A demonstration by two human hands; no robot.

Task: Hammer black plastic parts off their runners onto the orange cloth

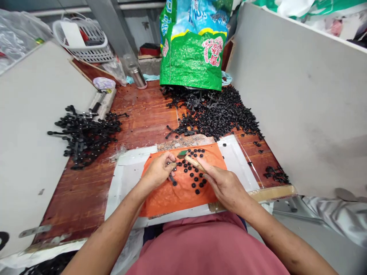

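My left hand [164, 168] is pinched round a small black strap piece [172, 179] with a round end, over an orange cloth [163, 198]. My right hand [220, 181] grips the wooden handle of a tool [193, 162], whose greenish tip points up and left, close to the fingers of my left hand. Several small round black parts [197, 191] lie scattered on the cloth between and below the hands.
A heap of black strap pieces [86, 137] lies at left. Behind the cloth is a large pile of small black parts [220, 114], beneath a green bag [192, 57]. A steel bottle [137, 76] and white basket [86, 42] stand at back left. Grey panels [301, 95] flank the table [137, 114].
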